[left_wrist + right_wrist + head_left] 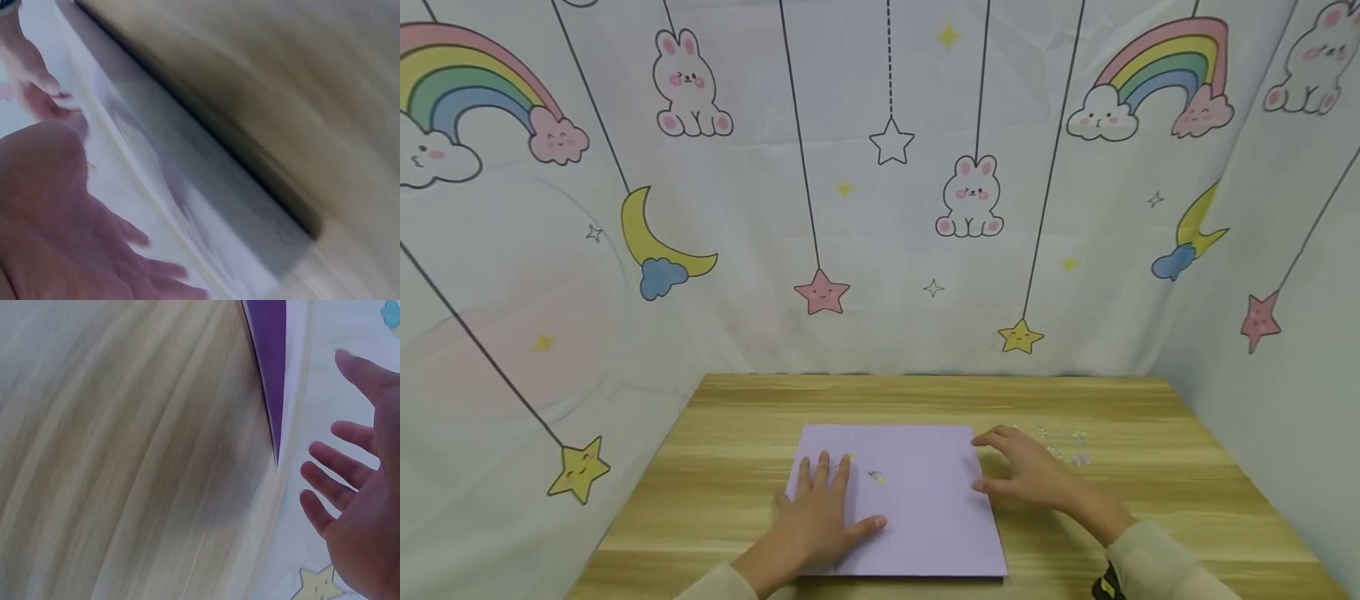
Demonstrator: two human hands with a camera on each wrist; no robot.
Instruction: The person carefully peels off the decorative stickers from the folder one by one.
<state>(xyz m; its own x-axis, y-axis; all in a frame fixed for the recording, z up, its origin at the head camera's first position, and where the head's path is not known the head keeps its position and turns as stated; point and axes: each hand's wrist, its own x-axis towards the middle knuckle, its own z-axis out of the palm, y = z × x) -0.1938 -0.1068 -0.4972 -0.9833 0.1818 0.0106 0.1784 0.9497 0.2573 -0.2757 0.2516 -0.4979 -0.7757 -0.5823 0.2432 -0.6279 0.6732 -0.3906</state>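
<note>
A flat lavender square (925,508), like a book or album with some thickness at its edge, lies on the wooden table. My left hand (822,512) rests on its left part with fingers spread and thumb out to the side. Small yellow-and-dark bits, like stickers (876,476), show on the cover near those fingertips. At the right edge of the square is my right hand (1026,471), thumb and fingers apart with nothing between them. In the right wrist view its fingers (337,469) are loosely extended beside the purple edge (270,362).
Several small pale, shiny pieces (1081,458) lie scattered on the table (1120,408) beyond my right hand. White curtains (887,333) printed with rabbits, stars and rainbows stand at the back and both sides. A black band (1107,583) shows under the right sleeve.
</note>
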